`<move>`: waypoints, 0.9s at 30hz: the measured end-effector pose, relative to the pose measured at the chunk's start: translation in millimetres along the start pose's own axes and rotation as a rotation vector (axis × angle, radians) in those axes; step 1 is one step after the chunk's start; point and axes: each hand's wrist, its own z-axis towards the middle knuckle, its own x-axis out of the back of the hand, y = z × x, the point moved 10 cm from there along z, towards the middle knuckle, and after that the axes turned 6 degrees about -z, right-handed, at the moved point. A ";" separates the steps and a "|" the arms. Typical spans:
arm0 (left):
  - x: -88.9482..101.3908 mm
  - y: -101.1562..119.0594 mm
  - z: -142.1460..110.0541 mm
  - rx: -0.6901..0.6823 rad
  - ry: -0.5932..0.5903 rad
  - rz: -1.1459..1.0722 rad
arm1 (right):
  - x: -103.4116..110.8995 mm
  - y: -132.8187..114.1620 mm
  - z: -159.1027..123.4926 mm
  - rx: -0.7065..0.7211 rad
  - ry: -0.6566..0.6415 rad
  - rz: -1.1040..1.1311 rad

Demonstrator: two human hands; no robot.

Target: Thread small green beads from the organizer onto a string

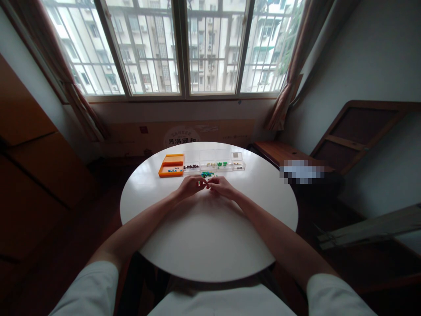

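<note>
My left hand [191, 186] and my right hand [222, 186] meet above the white table, fingertips almost touching. Both are closed in a pinch around something small between them, too tiny to name. A bit of green shows by the left fingers. Just beyond the fingertips lies a loose pile of small green and blue pieces [207, 174]. Behind it, a clear plastic case [244, 166] with compartments stands with its lid up, holding dark pieces [191, 166], pale pieces and green pieces [222, 164]. To its left is an open orange box [161, 173] with a few blue pieces inside.
The round white table [204, 245] reaches almost to my body. Beyond it, a cardboard panel [230, 127] leans under the barred window. A wooden bench [283, 152] stands on the right, and orange-brown cabinets [29, 162] stand on the left.
</note>
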 end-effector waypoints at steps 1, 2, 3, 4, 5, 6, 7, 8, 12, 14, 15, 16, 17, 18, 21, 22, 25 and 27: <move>-0.4 -0.2 0.0 -0.002 -0.003 -0.001 | 0.1 -0.8 -0.1 0.001 0.000 -0.003; -0.9 -0.5 0.0 -0.004 -0.007 -0.003 | 0.2 -1.2 -0.3 0.000 0.001 -0.005; -1.3 -0.7 0.0 -0.006 -0.011 -0.007 | 0.1 -1.4 -0.4 -0.003 0.000 -0.005; -1.6 -0.8 0.1 -0.009 -0.014 -0.011 | 0.1 -1.5 -0.6 -0.006 -0.001 -0.005; -1.8 -0.7 0.1 -0.013 -0.017 -0.016 | 0.1 -1.3 -0.7 -0.009 0.000 -0.003; -1.8 -0.5 0.2 -0.017 -0.017 -0.020 | 0.2 -1.0 -0.7 -0.013 0.001 -0.001; -1.6 -0.3 0.3 -0.021 -0.016 -0.022 | 0.4 -0.4 -0.6 -0.017 0.004 0.000; -1.5 -0.1 0.3 -0.024 -0.015 -0.024 | 0.7 0.2 -0.5 -0.019 0.007 -0.001; -1.8 0.6 0.5 -0.032 -0.015 -0.032 | 1.9 1.7 1.0 -0.011 0.021 -0.005; -2.4 1.0 0.5 -0.038 -0.019 -0.038 | 2.4 1.9 1.5 -0.005 0.026 -0.002; -2.6 1.2 0.5 -0.040 -0.020 -0.039 | 2.3 1.8 1.6 -0.002 0.026 -0.003; -2.7 1.4 0.5 -0.042 -0.021 -0.040 | 2.3 1.4 1.5 0.001 0.025 -0.006; -2.8 1.7 0.5 -0.042 -0.022 -0.040 | 2.1 1.0 1.3 0.002 0.024 -0.008; -2.8 1.9 0.5 -0.041 -0.023 -0.040 | 2.0 0.5 1.1 0.003 0.023 -0.008; -2.3 3.2 0.5 -0.036 -0.026 -0.043 | 1.2 -0.9 0.3 0.007 0.017 -0.001; -2.3 3.7 0.4 -0.034 -0.029 -0.044 | 0.7 -1.1 0.2 0.008 0.014 0.001; -2.6 4.9 -0.1 -0.024 -0.038 -0.046 | -0.1 -0.3 -0.1 0.000 0.008 0.002; -2.7 5.1 -0.3 -0.019 -0.039 -0.043 | -0.4 -0.1 -0.4 -0.006 0.007 -0.004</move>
